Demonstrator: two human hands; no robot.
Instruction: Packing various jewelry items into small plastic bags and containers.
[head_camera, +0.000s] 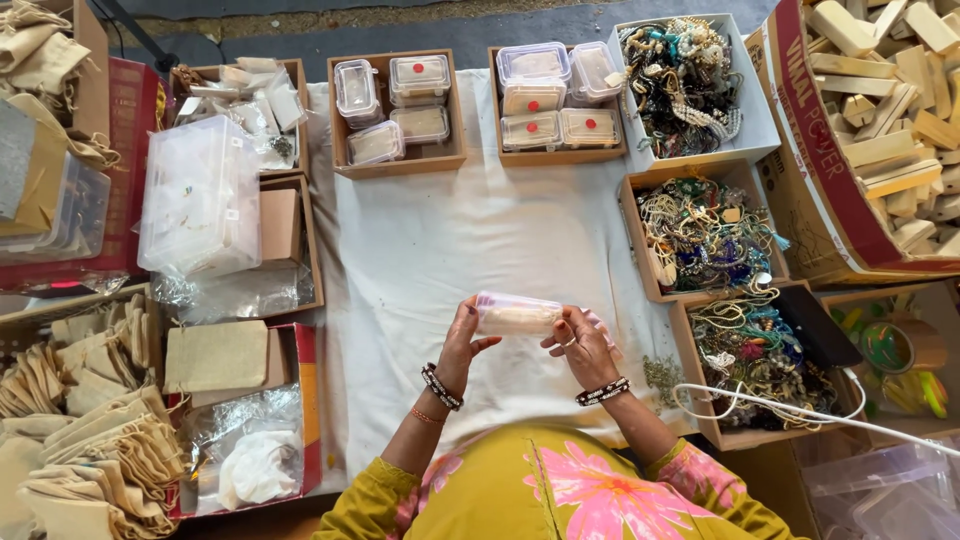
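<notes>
A small clear plastic box (516, 315) with pale contents is held between both hands above a white cloth (450, 230). My left hand (463, 340) grips its left end with the fingers curled under it. At the box's right end my right hand (583, 345) holds on, fingers bent around the edge. Both wrists wear beaded bracelets.
Two wooden trays of small lidded plastic boxes (400, 105) (555, 95) stand at the back. Boxes of tangled bead jewellery (690, 85) (705, 235) (760, 360) line the right. Wood blocks fill a carton (890, 110) at far right. Cloth pouches (80, 430) and clear containers (200, 195) lie left.
</notes>
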